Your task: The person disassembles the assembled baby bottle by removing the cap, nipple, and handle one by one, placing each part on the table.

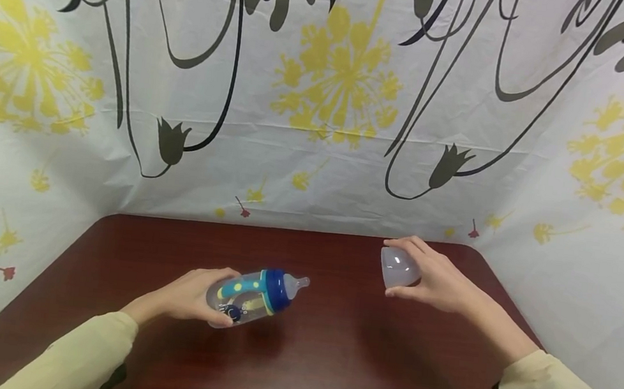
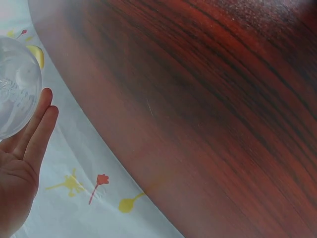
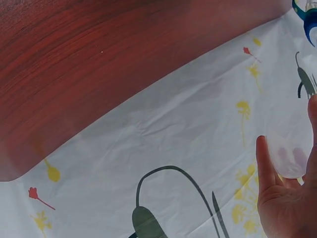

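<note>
A clear baby bottle (image 1: 254, 296) with a blue collar and a pale teat is gripped around its base by my left hand (image 1: 193, 296). It tilts above the table, teat toward the right. My right hand (image 1: 441, 280) holds a translucent dome-shaped cap (image 1: 398, 267) between thumb and fingers, apart from the bottle. In the left wrist view the bottle's round bottom (image 2: 17, 89) shows beside the left hand (image 2: 25, 163). The right wrist view has the cap (image 3: 290, 144) against the right hand (image 3: 287, 203), with part of the blue collar (image 3: 311, 25) at the top corner.
Below both hands lies a dark red-brown wooden table (image 1: 314, 374) with rounded far corners. White cloth (image 1: 314, 175) printed with yellow and grey flowers hangs behind the table and along both its sides.
</note>
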Motion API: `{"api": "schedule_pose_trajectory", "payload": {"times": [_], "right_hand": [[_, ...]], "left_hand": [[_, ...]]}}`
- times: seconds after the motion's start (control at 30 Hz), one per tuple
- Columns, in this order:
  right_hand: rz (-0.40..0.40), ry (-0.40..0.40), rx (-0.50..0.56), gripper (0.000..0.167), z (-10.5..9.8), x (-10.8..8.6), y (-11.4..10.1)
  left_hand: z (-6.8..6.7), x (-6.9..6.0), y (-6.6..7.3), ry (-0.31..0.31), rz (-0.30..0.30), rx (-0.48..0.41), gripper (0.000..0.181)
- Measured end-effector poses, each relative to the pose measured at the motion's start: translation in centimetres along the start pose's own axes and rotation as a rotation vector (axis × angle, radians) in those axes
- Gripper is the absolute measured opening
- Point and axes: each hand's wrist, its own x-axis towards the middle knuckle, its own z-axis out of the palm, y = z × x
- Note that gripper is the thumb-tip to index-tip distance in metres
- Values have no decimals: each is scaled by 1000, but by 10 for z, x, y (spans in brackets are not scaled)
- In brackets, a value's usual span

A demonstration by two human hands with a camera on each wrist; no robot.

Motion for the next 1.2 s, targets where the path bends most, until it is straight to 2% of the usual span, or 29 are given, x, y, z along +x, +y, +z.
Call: {"api": "schedule_pose_trajectory", "payload": {"times": [0.2,0.37,0.8,1.2], "right_hand": [[65,17,-8,69,-5,-1,4],[60,27,-56,68,-8,-1,9],[55,50,-191,67,-6,5,15],[69,39,-219,67,5,15,23]], "left_hand": [[0,0,2,14,-5,-4,66],[-1,0,3,19,-24,-7,66],[5,4,2,18,10,-7,67],[7,7,4,17,-1,-18,69]]}}
